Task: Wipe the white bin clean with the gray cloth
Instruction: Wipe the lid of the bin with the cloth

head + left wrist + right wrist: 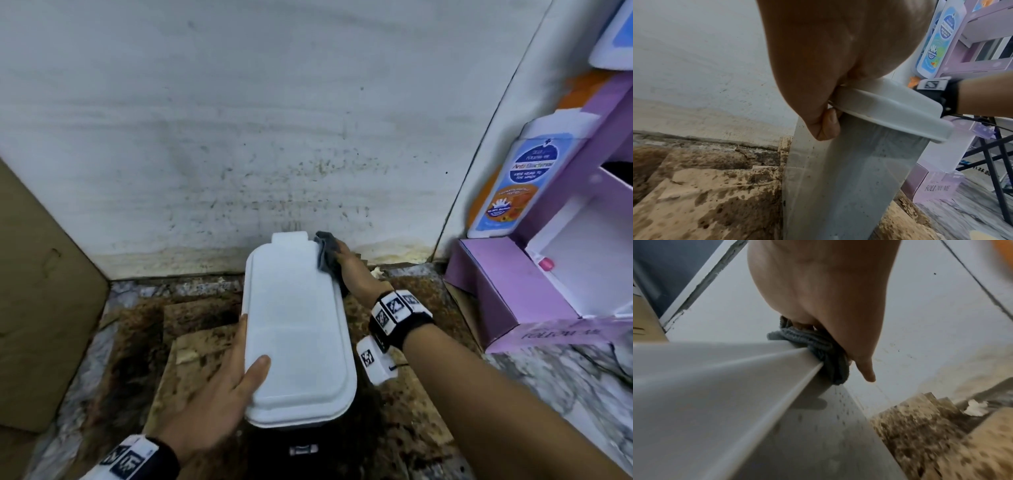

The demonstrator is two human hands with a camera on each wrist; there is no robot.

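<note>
A tall white bin (pixel 294 325) with its lid down stands on stained cardboard by the wall. My left hand (pixel 222 387) grips the lid's left rim, thumb on top and fingers curled under the edge (pixel 826 126). My right hand (pixel 349 263) holds a bunched gray cloth (pixel 327 253) against the lid's far right edge. In the right wrist view the cloth (pixel 818 350) is wedged between my palm and the bin's rim (pixel 777 378), with one finger pointing down. The bin's side (pixel 849 186) shows small dark specks.
Dirty cardboard sheets (pixel 191 346) cover the floor around the bin. A speckled white wall (pixel 274 137) stands just behind it. A brown carton (pixel 37 291) stands at the left; purple boxes (pixel 513 284) and a blue-labelled bottle (pixel 513 181) crowd the right.
</note>
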